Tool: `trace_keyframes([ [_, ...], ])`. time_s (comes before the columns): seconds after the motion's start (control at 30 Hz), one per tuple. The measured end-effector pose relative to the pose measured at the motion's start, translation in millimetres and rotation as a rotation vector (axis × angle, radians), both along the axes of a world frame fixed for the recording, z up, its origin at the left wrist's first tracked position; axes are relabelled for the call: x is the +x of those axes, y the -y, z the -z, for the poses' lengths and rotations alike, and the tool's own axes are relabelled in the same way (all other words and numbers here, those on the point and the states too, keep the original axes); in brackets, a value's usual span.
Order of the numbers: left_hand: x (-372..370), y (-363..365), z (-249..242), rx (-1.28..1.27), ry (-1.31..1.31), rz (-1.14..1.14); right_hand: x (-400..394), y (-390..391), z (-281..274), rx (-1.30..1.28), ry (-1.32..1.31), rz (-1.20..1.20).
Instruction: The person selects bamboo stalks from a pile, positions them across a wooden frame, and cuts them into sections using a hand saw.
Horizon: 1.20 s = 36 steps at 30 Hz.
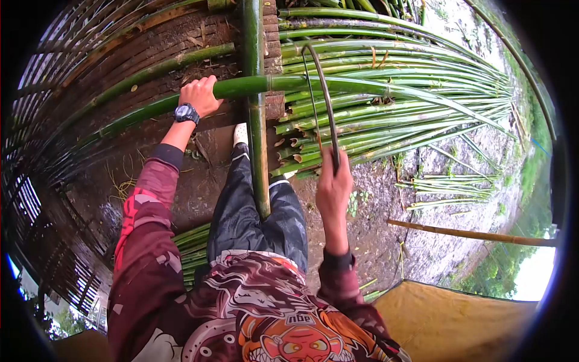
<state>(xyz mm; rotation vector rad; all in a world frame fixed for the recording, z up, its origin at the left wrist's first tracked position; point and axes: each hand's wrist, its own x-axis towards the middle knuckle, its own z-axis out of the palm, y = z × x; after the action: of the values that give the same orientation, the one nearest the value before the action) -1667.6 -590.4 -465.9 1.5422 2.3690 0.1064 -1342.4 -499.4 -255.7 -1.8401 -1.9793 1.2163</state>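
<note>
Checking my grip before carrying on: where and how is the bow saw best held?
Probably by the near end of its bowed frame, coming from the near side, where the right hand grips: the frame arcs away from the thin blade, which runs exposed toward the far end.

The bamboo pole (283,83) is green, the bow saw (330,108) dark. The shirt (256,295) is maroon with pale swirls and orange print.

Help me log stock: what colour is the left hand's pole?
The pole is green, best seen in the head view.
</note>
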Motion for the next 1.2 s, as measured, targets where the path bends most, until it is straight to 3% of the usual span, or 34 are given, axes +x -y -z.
trace_keyframes([
  [0.1,-2.1,4.2,11.1,0.098,-0.035,0.027,23.8,19.1,-26.7,-0.089,-0.005,0.020],
  [0.13,-6.9,-0.1,10.8,0.088,-0.052,0.031,9.1,4.8,6.6,0.096,0.038,-0.095],
  [0.2,5.8,8.2,7.2,0.009,-0.019,0.049,-34.5,-36.5,62.5,0.179,0.030,-0.133],
  [0.27,-7.8,-0.4,4.0,0.014,-0.033,0.061,-69.0,-64.9,75.4,0.116,-0.102,-0.046],
  [0.4,-15.5,-9.5,-0.4,0.022,0.015,0.031,-37.3,-40.5,107.6,0.178,-0.210,-0.050],
  [0.47,-20.2,-14.4,-8.2,-0.180,0.120,0.052,-26.6,-30.1,125.4,0.238,-0.267,-0.072],
  [0.57,-25.0,-18.3,-9.0,-0.207,0.159,0.073,-43.6,-44.0,99.6,0.234,-0.321,-0.052],
  [0.8,-5.7,4.9,-7.8,-0.266,0.240,0.091,-32.2,-24.3,53.7,-0.044,-0.065,0.021],
  [1.03,-7.6,-1.3,-13.0,-0.322,0.244,0.109,-26.8,-24.8,59.5,0.071,-0.144,-0.032],
  [1.2,-10.8,-5.9,-14.8,-0.354,0.259,0.117,-12.9,-5.8,22.7,-0.084,-0.039,0.047],
])
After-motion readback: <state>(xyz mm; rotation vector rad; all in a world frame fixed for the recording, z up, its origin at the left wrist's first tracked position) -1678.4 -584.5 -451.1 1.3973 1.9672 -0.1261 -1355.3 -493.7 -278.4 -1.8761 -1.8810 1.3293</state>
